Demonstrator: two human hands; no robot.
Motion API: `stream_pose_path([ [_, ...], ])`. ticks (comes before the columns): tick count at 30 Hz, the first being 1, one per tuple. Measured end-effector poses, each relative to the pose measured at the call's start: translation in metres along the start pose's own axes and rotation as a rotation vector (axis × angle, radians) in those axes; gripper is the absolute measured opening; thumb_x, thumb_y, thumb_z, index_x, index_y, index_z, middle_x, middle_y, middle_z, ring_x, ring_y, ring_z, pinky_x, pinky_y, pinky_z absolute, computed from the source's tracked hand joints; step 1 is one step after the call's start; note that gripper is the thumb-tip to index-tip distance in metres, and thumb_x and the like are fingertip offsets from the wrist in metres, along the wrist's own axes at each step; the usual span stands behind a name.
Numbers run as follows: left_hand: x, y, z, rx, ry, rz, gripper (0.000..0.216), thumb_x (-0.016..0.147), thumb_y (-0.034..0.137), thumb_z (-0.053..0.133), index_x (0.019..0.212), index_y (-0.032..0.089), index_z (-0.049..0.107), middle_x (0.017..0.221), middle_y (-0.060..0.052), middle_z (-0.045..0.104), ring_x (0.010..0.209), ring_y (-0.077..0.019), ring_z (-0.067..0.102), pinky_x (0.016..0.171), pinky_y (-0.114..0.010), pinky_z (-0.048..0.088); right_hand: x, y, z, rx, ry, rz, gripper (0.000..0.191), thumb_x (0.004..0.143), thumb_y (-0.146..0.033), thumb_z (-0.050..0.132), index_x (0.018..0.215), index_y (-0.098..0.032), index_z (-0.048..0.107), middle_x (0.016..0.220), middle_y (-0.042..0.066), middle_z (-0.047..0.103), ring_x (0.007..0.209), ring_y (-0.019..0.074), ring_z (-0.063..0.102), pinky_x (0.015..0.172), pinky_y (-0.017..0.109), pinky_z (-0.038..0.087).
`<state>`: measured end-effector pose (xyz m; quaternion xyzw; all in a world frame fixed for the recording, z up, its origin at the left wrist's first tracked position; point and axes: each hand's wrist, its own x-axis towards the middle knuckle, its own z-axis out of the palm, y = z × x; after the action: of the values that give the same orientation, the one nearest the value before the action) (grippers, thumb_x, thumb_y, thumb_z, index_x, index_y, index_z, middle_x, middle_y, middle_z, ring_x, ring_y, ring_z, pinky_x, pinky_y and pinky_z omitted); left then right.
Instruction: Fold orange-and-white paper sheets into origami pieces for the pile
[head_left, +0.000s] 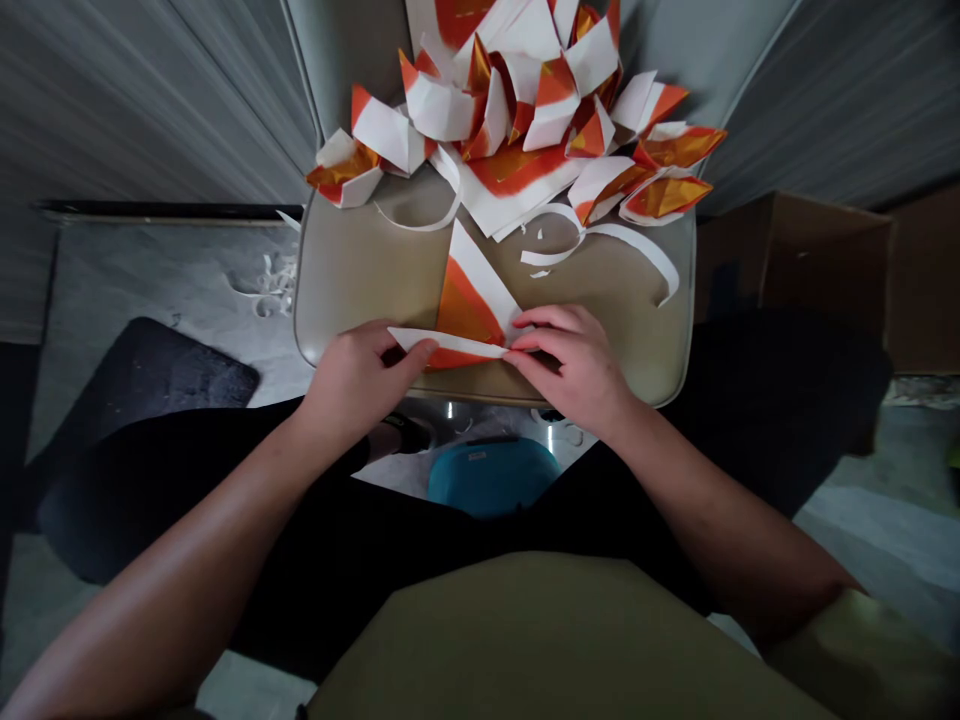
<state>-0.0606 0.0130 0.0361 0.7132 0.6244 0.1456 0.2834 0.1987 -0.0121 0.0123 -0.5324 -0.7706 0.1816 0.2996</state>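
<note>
A sheet of white, red and gold paper, partly folded, rests near the front edge of the chair seat. My left hand pinches the left part of its raised front flap, thumb on the near side. At the flap's right corner, the fingertips of my right hand are pressed together on the paper. Behind it lies a stack of flat paper sheets. Several folded paper pieces in the same colours are heaped on and around that stack.
Curled white paper strips lie on the seat's right side, with tiny scraps nearby. More paper shreds are on the floor at left, near a dark mat. A blue plastic object sits below the seat. Cardboard boxes stand at right.
</note>
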Motion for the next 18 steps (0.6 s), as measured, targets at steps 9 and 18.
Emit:
stream_pose_path([
  [9,-0.0022,-0.0012,0.0000,0.166,0.034,0.147,0.028,0.095,0.043,0.062,0.084,0.019,0.072,0.080,-0.004,0.067,0.071,-0.0178,0.062,0.064,-0.030,0.042,0.0007,-0.0012,0.0029,0.008,0.040,0.013,0.013,0.095,-0.027,0.070,0.083,-0.024,0.075,0.109,0.005,0.077,0.103,0.0244,0.069,0.095,0.044,0.051],
  [18,-0.0016,0.0075,-0.0014,0.246,0.007,0.047,0.030,0.095,0.043,0.060,0.082,0.018,0.071,0.083,-0.005,0.070,0.074,-0.0195,0.064,0.063,-0.030,0.041,0.0008,-0.0016,0.0085,-0.023,0.088,0.040,0.010,0.092,-0.025,0.070,0.083,-0.024,0.074,0.105,0.004,0.076,0.100,0.0247,0.068,0.094,0.044,0.050],
])
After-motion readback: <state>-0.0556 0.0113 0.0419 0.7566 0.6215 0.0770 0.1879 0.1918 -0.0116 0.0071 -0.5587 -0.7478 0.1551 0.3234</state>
